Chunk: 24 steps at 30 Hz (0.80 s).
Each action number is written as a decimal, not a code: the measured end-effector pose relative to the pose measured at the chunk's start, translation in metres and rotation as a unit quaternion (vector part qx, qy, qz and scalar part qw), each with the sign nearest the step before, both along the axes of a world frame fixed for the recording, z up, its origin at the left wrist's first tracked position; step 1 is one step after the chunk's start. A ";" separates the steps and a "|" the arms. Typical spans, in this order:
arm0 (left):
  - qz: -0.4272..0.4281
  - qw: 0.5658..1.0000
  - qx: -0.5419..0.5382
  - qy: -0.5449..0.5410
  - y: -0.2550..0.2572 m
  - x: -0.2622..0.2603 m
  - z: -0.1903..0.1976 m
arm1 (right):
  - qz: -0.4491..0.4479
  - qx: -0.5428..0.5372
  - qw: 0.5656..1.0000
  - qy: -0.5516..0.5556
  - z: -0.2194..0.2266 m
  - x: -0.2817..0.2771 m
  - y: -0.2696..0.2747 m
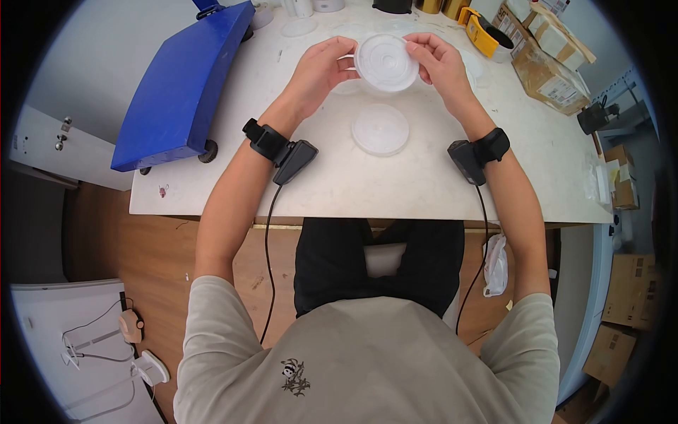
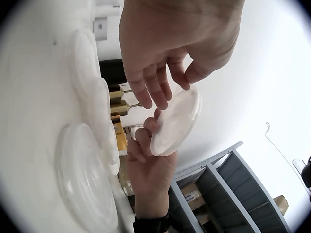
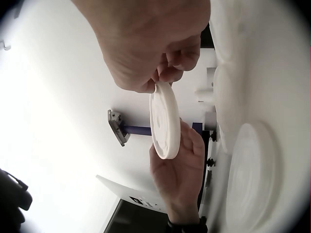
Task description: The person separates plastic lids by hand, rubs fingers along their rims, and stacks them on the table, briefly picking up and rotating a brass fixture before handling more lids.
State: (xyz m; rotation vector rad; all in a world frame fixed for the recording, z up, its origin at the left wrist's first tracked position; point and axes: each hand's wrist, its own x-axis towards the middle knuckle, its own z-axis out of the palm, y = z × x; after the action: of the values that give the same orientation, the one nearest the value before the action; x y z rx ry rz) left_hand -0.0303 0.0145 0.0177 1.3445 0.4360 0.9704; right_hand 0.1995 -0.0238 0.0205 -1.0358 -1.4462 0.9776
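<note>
A round translucent plastic lid (image 1: 387, 63) is held up above the white table between both hands. The right hand (image 1: 443, 67) pinches its right edge with thumb and fingers; in the right wrist view that hand (image 3: 155, 43) grips the rim of the lid (image 3: 164, 121). At the lid's left edge is the left hand (image 1: 323, 71); in the left wrist view the left hand (image 2: 177, 48) has its fingers loosely bent, fingertips at the rim of the lid (image 2: 177, 121). A second round lid (image 1: 381, 130) lies flat on the table, nearer the body.
More translucent lids (image 2: 86, 63) lie on the table behind. At the left stands a blue platform scale (image 1: 185, 85). Taped cardboard boxes (image 1: 554, 78) and a yellow-and-black tool (image 1: 487, 34) occupy the back right. The table's front edge (image 1: 381, 218) is near the lap.
</note>
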 end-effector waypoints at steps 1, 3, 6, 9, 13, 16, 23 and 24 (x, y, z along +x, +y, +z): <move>0.000 0.999 -0.030 0.038 0.000 0.001 0.000 | -0.037 0.028 0.999 0.013 -0.002 0.006 0.005; 0.000 0.995 -0.059 0.075 -0.002 0.001 0.000 | -0.073 0.057 0.995 0.027 -0.006 0.017 0.015; -0.027 0.976 -0.086 0.197 -0.005 0.001 0.001 | -0.167 0.055 0.984 0.038 -0.009 0.035 0.025; -0.019 0.974 -0.046 0.220 -0.004 0.002 -0.002 | -0.196 0.040 0.979 0.037 -0.020 0.054 0.038; 0.059 0.976 -0.028 0.210 0.001 -0.001 -0.004 | -0.250 0.057 0.966 -0.017 -0.031 0.062 0.049; 0.098 0.975 -0.036 0.195 0.004 -0.003 -0.006 | -0.282 0.102 0.948 -0.104 -0.032 0.063 0.050; 0.208 0.951 -0.047 0.225 0.000 -0.001 -0.001 | -0.256 0.167 0.926 -0.222 -0.042 0.068 0.056; 0.208 0.951 -0.048 0.225 0.002 -0.002 -0.002 | -0.254 0.171 0.911 -0.278 -0.045 0.071 0.057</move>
State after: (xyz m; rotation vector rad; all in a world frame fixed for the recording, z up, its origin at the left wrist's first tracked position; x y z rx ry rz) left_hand -0.0320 0.0160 0.0155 1.4123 1.1375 0.9612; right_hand 0.2703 0.0333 -0.0241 -1.3881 -1.5976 0.0359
